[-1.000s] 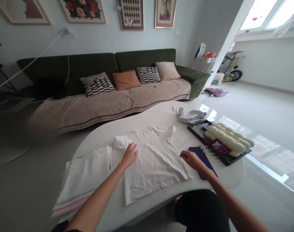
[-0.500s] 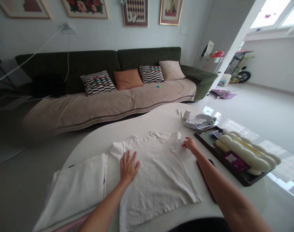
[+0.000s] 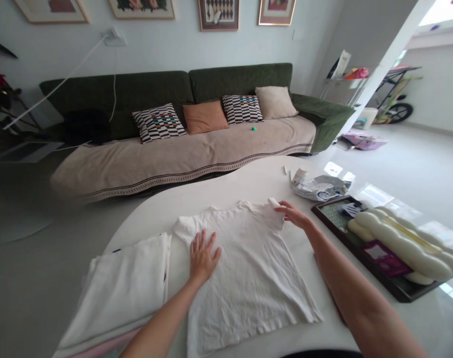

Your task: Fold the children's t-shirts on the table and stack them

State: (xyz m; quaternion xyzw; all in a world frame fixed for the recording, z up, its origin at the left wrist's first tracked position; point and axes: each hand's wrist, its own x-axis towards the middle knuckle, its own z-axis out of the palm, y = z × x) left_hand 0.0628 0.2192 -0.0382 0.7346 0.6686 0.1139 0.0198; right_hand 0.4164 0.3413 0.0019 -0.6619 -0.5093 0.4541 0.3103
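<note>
A living room holds a long dark green sofa [image 3: 196, 94] with patterned and plain cushions under framed pictures, and in front of it a white rounded table [image 3: 233, 186]. A white T-shirt [image 3: 244, 268] lies spread flat at the centre of the table, neck toward twelve o'clock. The left hand [image 3: 204, 256] rests palm down on the shirt's left half, at about nine o'clock from its centre, fingers released and splayed. The right hand [image 3: 295, 215] is at the shirt's right sleeve, at about two o'clock, fingertips pinching the sleeve's edge. A stack of folded white cloths [image 3: 120, 293] lies just beside the shirt at nine o'clock. At three o'clock a dark tray [image 3: 336, 221] carries a cream puffy object [image 3: 405, 243], with crumpled paper [image 3: 319, 186] near it.
</note>
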